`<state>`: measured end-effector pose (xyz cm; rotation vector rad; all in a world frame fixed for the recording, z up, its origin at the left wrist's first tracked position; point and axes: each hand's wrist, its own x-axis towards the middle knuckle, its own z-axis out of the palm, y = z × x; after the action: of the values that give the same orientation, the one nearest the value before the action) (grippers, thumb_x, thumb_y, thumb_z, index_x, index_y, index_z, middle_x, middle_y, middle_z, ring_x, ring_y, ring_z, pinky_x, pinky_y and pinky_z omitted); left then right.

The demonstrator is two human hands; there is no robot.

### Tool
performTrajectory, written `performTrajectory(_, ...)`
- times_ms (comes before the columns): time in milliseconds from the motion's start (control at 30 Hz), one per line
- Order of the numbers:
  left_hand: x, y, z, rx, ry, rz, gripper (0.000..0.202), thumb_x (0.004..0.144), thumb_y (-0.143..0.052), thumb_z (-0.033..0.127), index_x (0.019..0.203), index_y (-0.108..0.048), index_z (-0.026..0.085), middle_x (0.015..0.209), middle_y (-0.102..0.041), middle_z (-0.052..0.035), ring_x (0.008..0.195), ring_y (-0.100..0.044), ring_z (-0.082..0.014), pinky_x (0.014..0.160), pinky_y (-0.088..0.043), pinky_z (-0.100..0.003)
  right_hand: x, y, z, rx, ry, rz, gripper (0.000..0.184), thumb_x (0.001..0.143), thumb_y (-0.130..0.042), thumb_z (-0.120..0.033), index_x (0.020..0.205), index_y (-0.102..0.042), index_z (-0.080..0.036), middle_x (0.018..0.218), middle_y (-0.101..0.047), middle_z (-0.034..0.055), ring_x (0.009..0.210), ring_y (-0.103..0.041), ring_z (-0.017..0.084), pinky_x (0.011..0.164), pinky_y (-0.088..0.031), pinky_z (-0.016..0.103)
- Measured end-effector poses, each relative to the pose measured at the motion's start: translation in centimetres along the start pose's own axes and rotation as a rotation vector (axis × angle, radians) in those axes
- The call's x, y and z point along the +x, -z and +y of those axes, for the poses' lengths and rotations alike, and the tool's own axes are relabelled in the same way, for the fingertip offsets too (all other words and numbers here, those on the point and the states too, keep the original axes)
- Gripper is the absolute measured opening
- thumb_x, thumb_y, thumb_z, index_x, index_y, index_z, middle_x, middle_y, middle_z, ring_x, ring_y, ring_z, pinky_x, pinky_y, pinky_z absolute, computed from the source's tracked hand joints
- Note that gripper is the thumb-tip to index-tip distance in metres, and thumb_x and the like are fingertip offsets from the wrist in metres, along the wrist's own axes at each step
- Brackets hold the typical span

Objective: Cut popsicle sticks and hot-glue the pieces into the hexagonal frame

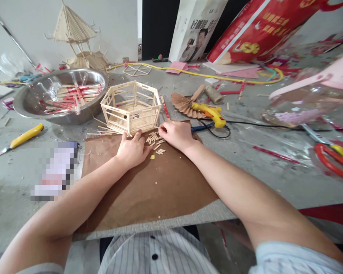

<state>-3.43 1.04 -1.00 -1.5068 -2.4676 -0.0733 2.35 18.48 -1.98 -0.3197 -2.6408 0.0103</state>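
A six-sided open frame of thin wooden sticks [129, 118] stands on the table at the far edge of a brown sheet [148, 190]. My left hand [133, 149] rests at its near lower edge, fingers apart and fingertips touching the base. Close to the frame's right front corner, my right hand [177, 133] is closed in a pinch; what lies between its fingertips is too small to make out. Short cut stick pieces [160, 151] are scattered on the sheet between my hands.
A steel bowl [20, 101] of wrapped sticks stands left, before a stick pavilion [74, 28]. A yellow craft knife [27, 136] and a blurred-out phone-like object [57, 167] lie left. Right are a yellow glue gun [215, 114] with cord, and red-handled scissors [328, 161].
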Motion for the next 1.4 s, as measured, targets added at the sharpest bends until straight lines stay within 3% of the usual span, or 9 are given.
performTrajectory(1400, -0.06, -0.04, 0.00, 0.000, 0.001, 0.006, 0.042, 0.086, -0.034, 0.043, 0.094, -0.060, 0.012, 0.128, -0.048, -0.0169, 0.101, -0.057, -0.0262, 0.096, -0.031, -0.047, -0.03, -0.01, 0.07, -0.002, 0.011, 0.008, 0.026, 0.080, -0.042, -0.027, 0.074, -0.065, -0.017, 0.072, -0.068, 0.0055, 0.066, -0.058, 0.016, 0.053, -0.024, 0.026)
